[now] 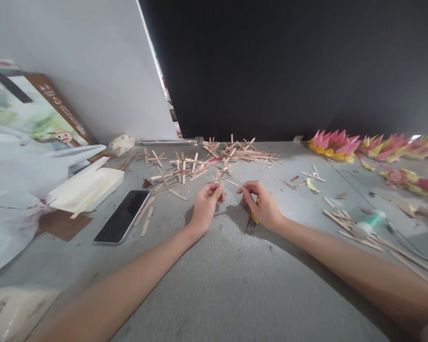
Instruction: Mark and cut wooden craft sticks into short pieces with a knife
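Note:
Near the middle of the grey table (199,294), my left hand (207,203) pinches small crossed wooden sticks (218,176). Facing it, my right hand (259,202) has its thumb and fingers closed on a thin wooden stick (232,183) that points left toward the crossed ones. Whether the stick touches them is too small to tell. A small tool with yellow handles (254,217) lies on the table, partly hidden behind my right hand. Beyond both hands is a heap of wooden sticks (249,154), many crossed together.
At left are a black phone (121,217), loose sticks, an off-white tray (96,187) and a plastic bag (14,190). At right lie a green-and-white bottle (370,223), more sticks (349,225) and pink-and-yellow paper pieces (335,145). A dark panel (288,66) rises behind.

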Tool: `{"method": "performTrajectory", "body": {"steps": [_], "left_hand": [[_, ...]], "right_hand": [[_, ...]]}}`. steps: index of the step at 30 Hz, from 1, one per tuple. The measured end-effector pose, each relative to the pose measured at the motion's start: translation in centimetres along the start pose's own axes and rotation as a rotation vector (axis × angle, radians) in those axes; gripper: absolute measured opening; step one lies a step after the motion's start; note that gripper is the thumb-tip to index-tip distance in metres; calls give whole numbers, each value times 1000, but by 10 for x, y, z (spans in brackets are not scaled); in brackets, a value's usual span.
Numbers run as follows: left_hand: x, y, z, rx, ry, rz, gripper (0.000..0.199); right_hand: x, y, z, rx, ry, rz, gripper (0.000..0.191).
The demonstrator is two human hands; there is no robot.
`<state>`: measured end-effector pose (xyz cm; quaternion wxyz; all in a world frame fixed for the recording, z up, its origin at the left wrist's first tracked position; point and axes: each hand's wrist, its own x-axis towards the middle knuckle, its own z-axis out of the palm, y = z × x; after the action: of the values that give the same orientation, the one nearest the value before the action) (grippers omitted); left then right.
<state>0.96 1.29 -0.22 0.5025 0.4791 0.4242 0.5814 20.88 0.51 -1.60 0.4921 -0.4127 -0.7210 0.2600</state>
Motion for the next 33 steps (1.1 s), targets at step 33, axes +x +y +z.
{"method": "performTrajectory", "body": {"steps": [33], "left_hand": [[-3,16,-5,-244,-445,-237,24]], "right_hand": [[4,2,-3,-3,278,-384,10]]}}
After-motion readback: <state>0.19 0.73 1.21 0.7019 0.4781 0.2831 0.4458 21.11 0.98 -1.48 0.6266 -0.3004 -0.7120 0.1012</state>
